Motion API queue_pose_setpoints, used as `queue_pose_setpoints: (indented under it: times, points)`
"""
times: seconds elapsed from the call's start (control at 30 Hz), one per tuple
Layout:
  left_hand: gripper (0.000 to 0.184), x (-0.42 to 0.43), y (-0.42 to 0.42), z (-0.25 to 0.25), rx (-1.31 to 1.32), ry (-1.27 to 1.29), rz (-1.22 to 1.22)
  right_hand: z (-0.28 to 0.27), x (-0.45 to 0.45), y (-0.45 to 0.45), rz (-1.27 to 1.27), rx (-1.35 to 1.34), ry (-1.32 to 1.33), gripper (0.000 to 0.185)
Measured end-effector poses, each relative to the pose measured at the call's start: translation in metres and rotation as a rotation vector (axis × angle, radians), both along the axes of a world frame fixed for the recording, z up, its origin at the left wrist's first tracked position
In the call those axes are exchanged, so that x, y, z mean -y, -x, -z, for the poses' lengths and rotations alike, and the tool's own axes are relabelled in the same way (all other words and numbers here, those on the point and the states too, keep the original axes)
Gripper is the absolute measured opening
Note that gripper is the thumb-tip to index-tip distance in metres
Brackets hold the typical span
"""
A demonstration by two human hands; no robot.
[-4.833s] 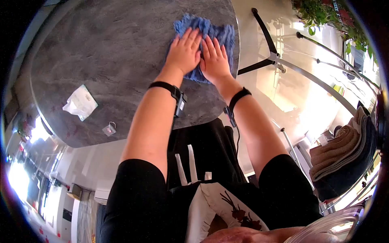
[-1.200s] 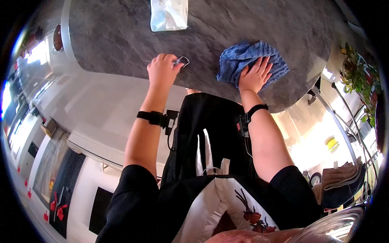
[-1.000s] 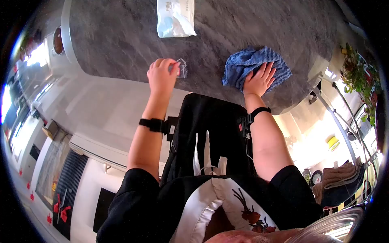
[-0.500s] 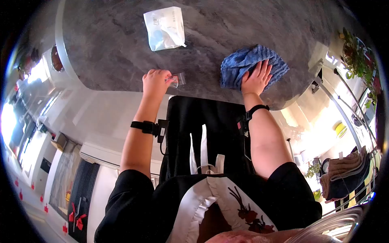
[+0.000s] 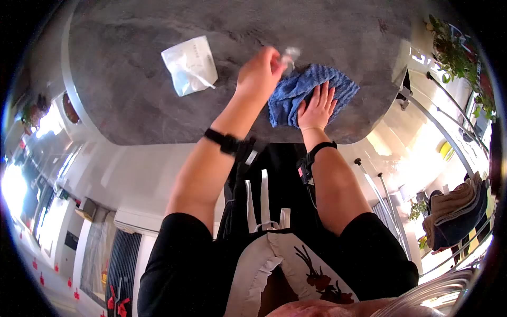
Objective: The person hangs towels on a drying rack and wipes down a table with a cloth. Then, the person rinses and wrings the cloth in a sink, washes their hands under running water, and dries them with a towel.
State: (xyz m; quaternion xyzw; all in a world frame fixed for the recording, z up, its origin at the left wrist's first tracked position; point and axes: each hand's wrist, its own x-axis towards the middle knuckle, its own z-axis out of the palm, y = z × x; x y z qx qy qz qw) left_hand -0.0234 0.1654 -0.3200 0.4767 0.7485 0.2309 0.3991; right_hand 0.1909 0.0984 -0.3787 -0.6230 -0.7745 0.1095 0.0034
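Observation:
My left hand (image 5: 260,73) is raised over the grey table (image 5: 127,113), its fingers pinched on a small clear plastic bag (image 5: 290,55), blurred by motion. That bag is just above the far left edge of a crumpled blue cloth (image 5: 288,98). On the cloth my right hand (image 5: 318,108) lies flat, fingers spread and pointing away from me. A white paper packet (image 5: 190,66) rests on the table to the left of my left hand.
The table's rounded near edge runs below both forearms. Right of it stand metal rack poles (image 5: 383,198), folded brown and dark towels (image 5: 451,208) and green plants (image 5: 449,45). A white air conditioner (image 5: 138,221) is at the lower left.
My left hand has carried the plastic bag from the table's near edge rightward and away from me, close to the cloth. My right hand stays on the cloth. The camera view has shifted.

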Motion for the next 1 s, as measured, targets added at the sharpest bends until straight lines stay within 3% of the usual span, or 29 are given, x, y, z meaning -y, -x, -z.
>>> queue_pose_setpoints:
  times: [0.07,0.17,0.3,0.33,0.4,0.5,0.6,0.73,0.9,0.97,1.0]
  points:
    - [0.030,-0.024,-0.003,0.023,0.008,-0.038,-0.070,-0.001,0.001,0.000,0.011,0.009,0.025,0.063]
    - [0.043,-0.032,0.000,0.011,0.022,0.037,-0.090,-0.003,0.001,0.000,0.021,0.006,0.034,0.064]
    - [0.062,0.008,0.043,-0.038,-0.394,-0.357,0.113,-0.002,0.002,0.001,0.022,-0.014,0.033,0.066]
    - [0.074,0.017,0.054,-0.065,-0.616,-0.198,0.130,-0.002,0.002,0.000,0.025,-0.018,0.036,0.066]
    - [0.100,0.042,0.079,-0.070,-0.965,-0.033,0.063,-0.003,0.001,0.001,0.052,-0.024,0.057,0.064]
    - [0.109,0.065,0.099,-0.050,-0.983,0.189,-0.001,-0.003,0.001,0.002,0.060,-0.039,0.055,0.064]
    - [0.112,0.066,0.114,-0.031,-0.474,0.100,-0.281,-0.002,0.001,0.001,0.060,-0.049,0.051,0.066]
    - [0.109,0.035,0.102,-0.024,-0.403,0.084,-0.205,-0.003,0.001,0.001,0.059,-0.060,0.051,0.067]
    - [0.105,-0.052,0.078,-0.012,-0.444,-0.234,-0.026,-0.001,0.002,-0.001,0.053,-0.049,0.049,0.067]
    - [0.111,-0.071,0.060,-0.025,-0.395,-0.277,-0.069,-0.001,0.001,-0.001,0.055,-0.044,0.061,0.067]
    - [0.100,-0.068,0.058,-0.023,-0.433,-0.444,-0.060,-0.004,0.001,0.000,0.056,-0.043,0.074,0.067]
